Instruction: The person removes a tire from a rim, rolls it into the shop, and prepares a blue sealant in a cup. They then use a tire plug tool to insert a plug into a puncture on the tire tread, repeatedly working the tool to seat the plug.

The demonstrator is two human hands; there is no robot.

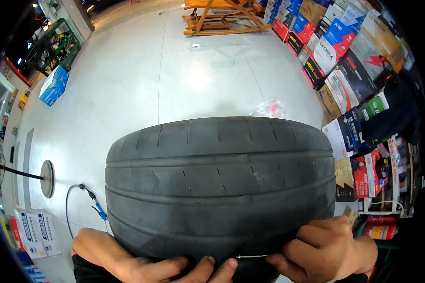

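A big black tyre [219,184] stands upright in front of me, its worn tread with several grooves facing the camera. My left hand [146,264] lies flat against the lower tread, fingers spread toward the middle. My right hand [323,250] is closed at the lower right of the tread and pinches a thin metal tool [252,256] whose shaft lies level against the rubber, between the two hands.
Pale tiled floor [174,80] stretches ahead. Stacked cardboard boxes [344,52] line the right side. A wooden frame [222,19] stands at the back, a blue box [54,85] at far left, a hose with a blue nozzle [97,207] near the tyre, and a clear plastic bag [269,108] behind it.
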